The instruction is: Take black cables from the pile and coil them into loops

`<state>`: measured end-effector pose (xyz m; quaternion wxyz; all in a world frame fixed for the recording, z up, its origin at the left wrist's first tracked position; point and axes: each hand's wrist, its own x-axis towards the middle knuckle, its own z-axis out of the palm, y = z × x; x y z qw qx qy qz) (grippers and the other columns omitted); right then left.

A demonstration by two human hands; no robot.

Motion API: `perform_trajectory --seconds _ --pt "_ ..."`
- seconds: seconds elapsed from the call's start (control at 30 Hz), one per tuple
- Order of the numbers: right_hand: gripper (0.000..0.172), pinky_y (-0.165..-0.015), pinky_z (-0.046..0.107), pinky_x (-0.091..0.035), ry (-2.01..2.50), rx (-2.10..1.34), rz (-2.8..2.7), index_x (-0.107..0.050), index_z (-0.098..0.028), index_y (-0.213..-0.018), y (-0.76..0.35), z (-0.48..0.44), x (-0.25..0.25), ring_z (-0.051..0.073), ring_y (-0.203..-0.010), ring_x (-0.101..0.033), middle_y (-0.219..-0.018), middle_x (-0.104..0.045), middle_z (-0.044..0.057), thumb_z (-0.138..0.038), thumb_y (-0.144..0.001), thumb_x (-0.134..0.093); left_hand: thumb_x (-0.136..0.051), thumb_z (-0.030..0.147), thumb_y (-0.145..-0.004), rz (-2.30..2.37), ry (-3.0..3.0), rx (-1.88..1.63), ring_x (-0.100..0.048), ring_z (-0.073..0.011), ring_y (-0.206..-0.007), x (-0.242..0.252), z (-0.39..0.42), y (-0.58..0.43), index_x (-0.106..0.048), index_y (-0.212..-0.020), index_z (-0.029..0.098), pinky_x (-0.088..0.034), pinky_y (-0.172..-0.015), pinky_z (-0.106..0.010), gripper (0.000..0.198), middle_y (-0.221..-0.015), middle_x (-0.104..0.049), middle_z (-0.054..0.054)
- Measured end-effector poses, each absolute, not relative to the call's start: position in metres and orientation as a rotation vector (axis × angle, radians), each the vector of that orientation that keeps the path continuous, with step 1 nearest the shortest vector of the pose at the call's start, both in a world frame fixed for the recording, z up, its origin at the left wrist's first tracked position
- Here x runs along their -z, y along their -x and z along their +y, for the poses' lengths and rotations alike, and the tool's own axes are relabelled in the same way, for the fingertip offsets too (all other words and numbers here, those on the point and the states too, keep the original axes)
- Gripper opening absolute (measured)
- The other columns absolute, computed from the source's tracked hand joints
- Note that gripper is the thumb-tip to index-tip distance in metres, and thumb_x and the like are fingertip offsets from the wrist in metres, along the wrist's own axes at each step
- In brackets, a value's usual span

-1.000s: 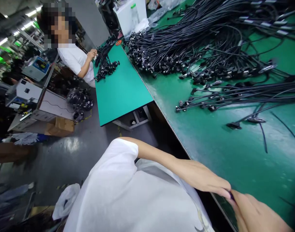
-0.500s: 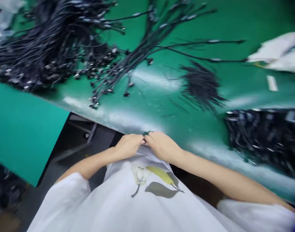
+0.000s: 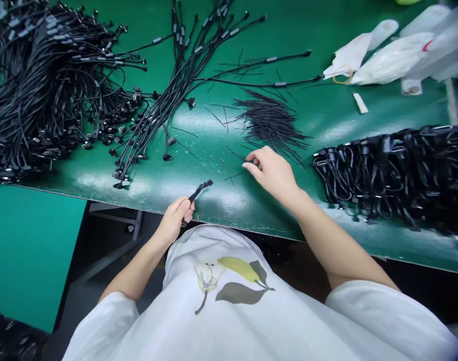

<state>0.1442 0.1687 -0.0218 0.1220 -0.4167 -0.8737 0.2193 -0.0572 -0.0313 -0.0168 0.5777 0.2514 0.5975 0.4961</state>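
My left hand (image 3: 177,216) is closed round a bundled black cable (image 3: 201,189), whose end points up and right over the table's front edge. The rest of that cable is hidden in my fingers. Over the green tabletop, my right hand (image 3: 273,173) has thumb and forefinger pinched on a thin black twist tie (image 3: 235,153). Just beyond this hand lies a loose pile of black twist ties (image 3: 268,118), with several strays scattered to its left.
A large heap of black cables (image 3: 37,85) covers the back left, beside a smaller fanned bunch (image 3: 157,108). Bundled cables (image 3: 387,173) lie in a row at the right. White plastic bags (image 3: 392,57) are at the back right, near a small white strip (image 3: 360,103).
My hands were together at the table edge; now they are apart. The right one has moved forward to the twist ties, the left slightly left with the bundled cable. The view has shifted.
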Motion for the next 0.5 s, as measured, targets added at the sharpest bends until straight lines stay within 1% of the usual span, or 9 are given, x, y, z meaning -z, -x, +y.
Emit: perform_trajectory --seconds 0.03,0.1,0.17,0.27,0.33,0.4,0.47,0.5 --pt "0.018 -0.068 0.031 -0.038 1.326 -0.533 -2.554 -0.062 -0.016 -0.095 -0.144 0.179 0.03 0.022 -0.081 -0.055 -0.096 -0.061 0.011 -0.031 -0.091 -0.052 -0.062 0.057 -0.081 1.347 -0.488 -1.241 -0.028 -0.0064 -0.049 0.016 -0.027 0.055 -0.051 -0.075 0.016 -0.026 -0.051 -0.021 0.042 -0.056 -0.033 0.008" --pt "0.015 -0.065 0.031 -0.036 1.383 -0.455 -2.633 -0.061 -0.016 -0.09 -0.142 0.192 0.041 0.022 -0.079 -0.055 -0.093 -0.061 0.011 -0.027 -0.088 -0.052 -0.071 0.056 -0.075 1.267 -0.373 -1.317 -0.028 -0.005 -0.048 0.012 -0.019 0.049 -0.052 -0.075 0.015 -0.026 -0.049 -0.02 0.044 -0.056 -0.032 0.008" --pt "0.013 -0.065 0.031 -0.036 1.357 -0.442 -2.66 -0.061 -0.017 -0.087 -0.142 0.195 0.043 0.022 -0.078 -0.056 -0.091 -0.061 0.01 -0.026 -0.088 -0.052 -0.073 0.055 -0.073 1.225 -0.323 -1.343 -0.028 -0.0043 -0.048 0.008 -0.013 0.043 -0.053 -0.075 0.015 -0.026 -0.049 -0.019 0.045 -0.055 -0.032 0.008" --pt "0.015 -0.07 0.031 -0.039 1.264 -0.449 -2.542 -0.06 -0.017 -0.088 -0.141 0.182 0.031 0.023 -0.084 -0.056 -0.096 -0.061 0.011 -0.028 -0.09 -0.05 -0.073 0.053 -0.075 1.193 -0.291 -1.389 -0.029 -0.0042 -0.048 0.005 -0.009 0.037 -0.055 -0.082 0.014 -0.026 -0.048 -0.018 0.044 -0.056 -0.034 0.008" --pt "0.016 -0.073 0.031 -0.04 1.14 -0.618 -2.49 -0.058 -0.018 -0.086 -0.138 0.163 0.023 0.021 -0.084 -0.057 -0.093 -0.062 0.01 -0.03 -0.091 -0.049 -0.072 0.053 -0.076 1.16 -0.292 -1.403 -0.029 -0.0049 -0.048 0.006 -0.006 0.032 -0.055 -0.094 0.015 -0.027 -0.049 -0.019 0.045 -0.056 -0.034 0.009" --pt "0.016 -0.071 0.028 -0.041 0.983 -0.966 -2.474 -0.057 -0.018 -0.082 -0.129 0.137 0.018 0.018 -0.078 -0.057 -0.085 -0.063 0.006 -0.029 -0.091 -0.05 -0.071 0.053 -0.077 1.133 -0.308 -1.383 -0.029 -0.0058 -0.049 0.008 -0.004 0.028 -0.053 -0.109 0.017 -0.028 -0.05 -0.019 0.051 -0.056 -0.033 0.01" --pt "0.015 -0.066 0.026 -0.041 0.861 -1.31 -2.408 -0.056 -0.018 -0.083 -0.117 0.111 0.018 0.015 -0.07 -0.056 -0.078 -0.063 0.003 -0.029 -0.091 -0.049 -0.067 0.053 -0.081 1.137 -0.35 -1.354 -0.029 -0.0065 -0.05 0.011 -0.001 0.025 -0.053 -0.116 0.015 -0.029 -0.051 -0.02 0.053 -0.058 -0.033 0.009" --pt "0.015 -0.064 0.025 -0.041 0.835 -1.399 -2.366 -0.057 -0.018 -0.085 -0.111 0.1 0.019 0.014 -0.067 -0.056 -0.078 -0.063 0.002 -0.028 -0.092 -0.048 -0.063 0.053 -0.083 1.157 -0.388 -1.351 -0.03 -0.0067 -0.051 0.013 -0.001 0.025 -0.055 -0.116 0.014 -0.03 -0.051 -0.021 0.052 -0.059 -0.033 0.009"
